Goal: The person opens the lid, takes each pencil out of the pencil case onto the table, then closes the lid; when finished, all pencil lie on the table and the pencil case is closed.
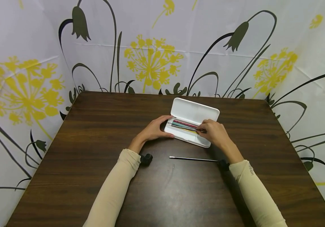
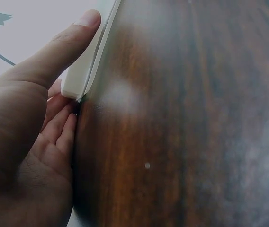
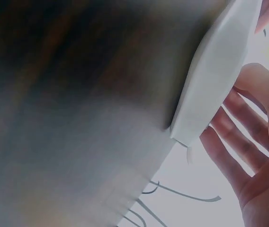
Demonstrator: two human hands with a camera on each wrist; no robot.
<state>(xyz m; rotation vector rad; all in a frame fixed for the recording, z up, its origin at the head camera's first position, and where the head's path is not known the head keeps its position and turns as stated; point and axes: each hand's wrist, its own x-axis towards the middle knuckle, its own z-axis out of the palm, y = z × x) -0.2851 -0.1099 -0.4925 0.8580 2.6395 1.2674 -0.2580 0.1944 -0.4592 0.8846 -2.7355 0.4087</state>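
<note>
A white pencil case (image 1: 189,141) lies open on the table, its lid (image 1: 195,109) tilted back on the far side. Inside are several pencils (image 1: 183,123), among them red, green, yellow and dark ones. My left hand (image 1: 153,128) grips the case's left end, the thumb on the near side and the fingers round the far side; the left wrist view shows the thumb along the case's edge. Over the right half of the case, my right hand (image 1: 214,131) pinches a dark pencil with its fingertips. The right wrist view shows that hand behind the case wall, its fingertips partly hidden.
A single black pencil (image 1: 192,158) lies on the brown wooden table (image 1: 117,126) in front of the case, its right end by the right wrist's black camera (image 1: 223,165). A white flowered curtain (image 1: 202,34) hangs behind the table's far edge.
</note>
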